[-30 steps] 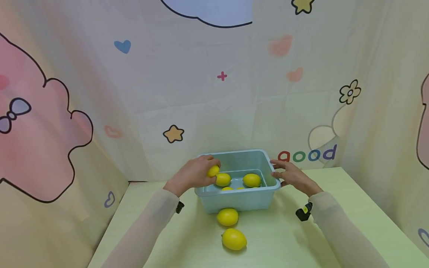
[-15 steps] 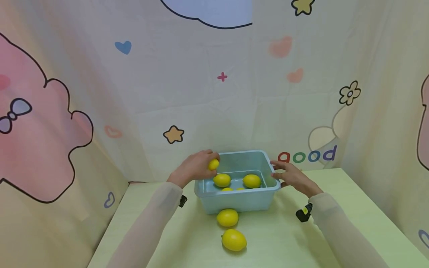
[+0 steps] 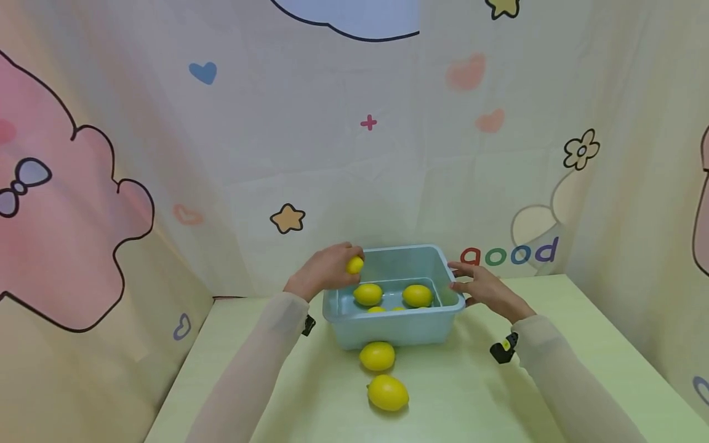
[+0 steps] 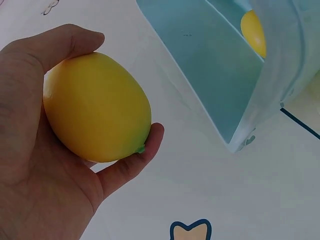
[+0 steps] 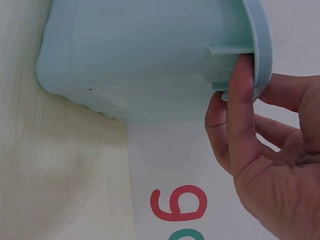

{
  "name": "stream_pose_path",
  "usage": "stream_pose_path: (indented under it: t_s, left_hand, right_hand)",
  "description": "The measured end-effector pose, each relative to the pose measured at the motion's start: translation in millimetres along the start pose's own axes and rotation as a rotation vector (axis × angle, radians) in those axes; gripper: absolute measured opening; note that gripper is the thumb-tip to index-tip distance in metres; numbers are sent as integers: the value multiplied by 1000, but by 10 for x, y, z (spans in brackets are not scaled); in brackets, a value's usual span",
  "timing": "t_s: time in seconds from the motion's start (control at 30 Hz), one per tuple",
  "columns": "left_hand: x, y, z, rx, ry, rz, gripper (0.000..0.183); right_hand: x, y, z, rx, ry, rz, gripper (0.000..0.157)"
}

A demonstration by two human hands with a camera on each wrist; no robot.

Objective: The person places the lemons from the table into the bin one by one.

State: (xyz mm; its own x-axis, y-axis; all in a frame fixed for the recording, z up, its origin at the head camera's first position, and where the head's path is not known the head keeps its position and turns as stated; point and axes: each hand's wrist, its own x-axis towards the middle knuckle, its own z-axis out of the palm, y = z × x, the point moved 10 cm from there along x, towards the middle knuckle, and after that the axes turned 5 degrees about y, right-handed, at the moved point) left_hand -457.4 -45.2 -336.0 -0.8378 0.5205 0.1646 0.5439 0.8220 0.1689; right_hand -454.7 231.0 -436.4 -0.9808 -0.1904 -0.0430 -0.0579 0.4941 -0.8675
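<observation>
My left hand [image 3: 331, 266] grips a yellow lemon [image 4: 97, 107] with a green tip, thumb and fingers curled round it. It is raised over the back left corner of a light blue plastic bin [image 3: 393, 329]. On the bin's right side, my right hand [image 3: 487, 292] holds the rim. The right wrist view shows fingers [image 5: 241, 110] tucked under the lip and the thumb over it. Inside the bin lie several lemons, among them a left one [image 3: 368, 295] and a right one [image 3: 418, 296]; others are mostly hidden behind the front wall.
Just in front of the bin a lemon [image 3: 378, 356] lies on the pale green table [image 3: 454, 400]. Another lemon [image 3: 388, 393] is nearer to me. A patterned curtain [image 3: 399, 184] hangs close behind the bin and along both sides.
My left hand has risen a little and shifted slightly right with the lemon, from low at the bin's left rim to higher above it. The right hand stays on the rim.
</observation>
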Motion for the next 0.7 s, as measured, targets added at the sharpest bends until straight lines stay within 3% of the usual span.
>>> stream_pose_path:
  t_s: [0.7]
  left_hand:
    - [97,-77,-29,-13,-20,-39,37]
  right_hand:
    - [4,-20,6,13,-3,-5,68]
